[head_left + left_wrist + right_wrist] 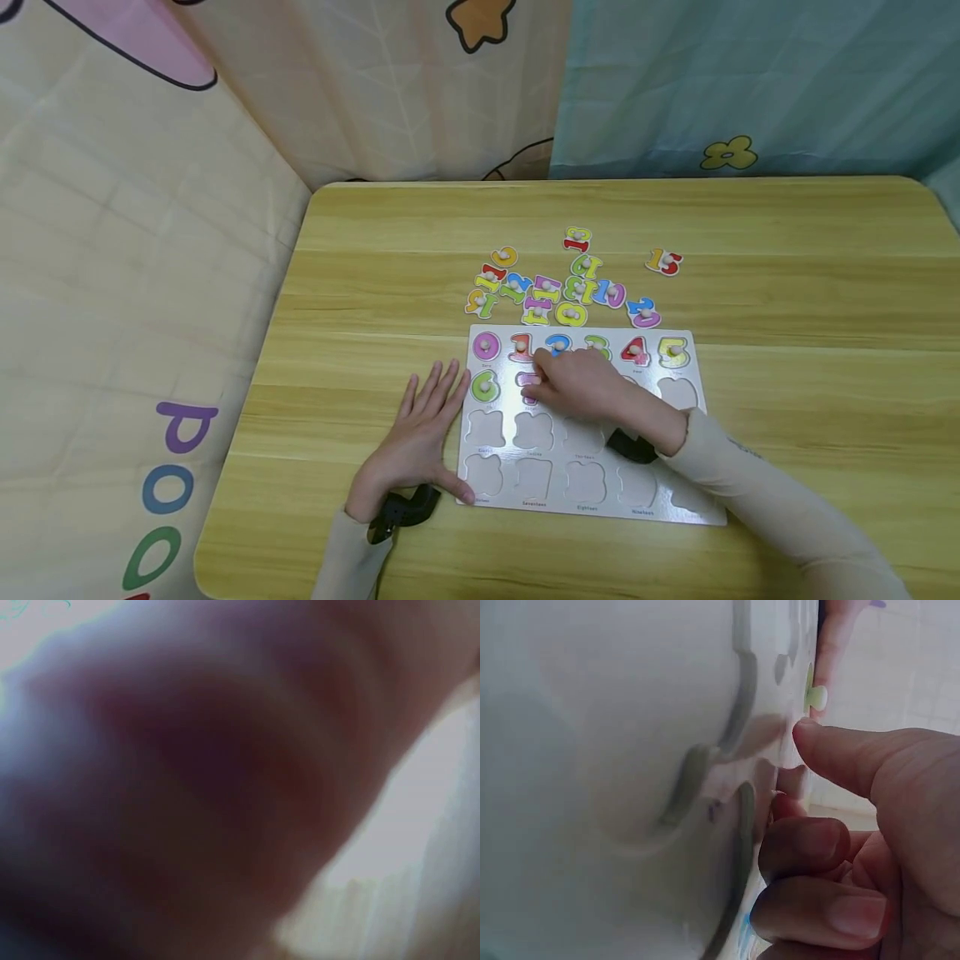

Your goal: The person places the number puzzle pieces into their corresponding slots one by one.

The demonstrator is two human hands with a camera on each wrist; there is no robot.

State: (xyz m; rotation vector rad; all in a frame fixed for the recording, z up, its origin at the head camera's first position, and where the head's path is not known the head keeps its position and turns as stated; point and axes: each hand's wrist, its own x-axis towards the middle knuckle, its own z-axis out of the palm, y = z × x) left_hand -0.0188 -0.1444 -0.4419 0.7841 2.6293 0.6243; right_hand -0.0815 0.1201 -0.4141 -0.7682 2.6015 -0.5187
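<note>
In the head view, a white number puzzle board (504,498) lies on the table. My left hand (420,437) is spread flat beside its left edge, thumb at the lower left corner. My right hand (585,383) is over the upper rows. Its straight thumb touches the purple 7 piece (528,379), which sits in its slot; the index fingertip lies near the red 1 (521,347), apart from the thumb. In the right wrist view, the other fingers (810,847) are curled. The green 6 (484,387) sits in its slot. The left wrist view is a blur of skin.
Several loose two-digit pieces lie behind the board, including a 15 (664,262) set apart at the right and a 10 (577,239) at the back. The board's lower rows show bare slots (534,432). A wooden table (825,375) surrounds it, with curtains (750,83) behind.
</note>
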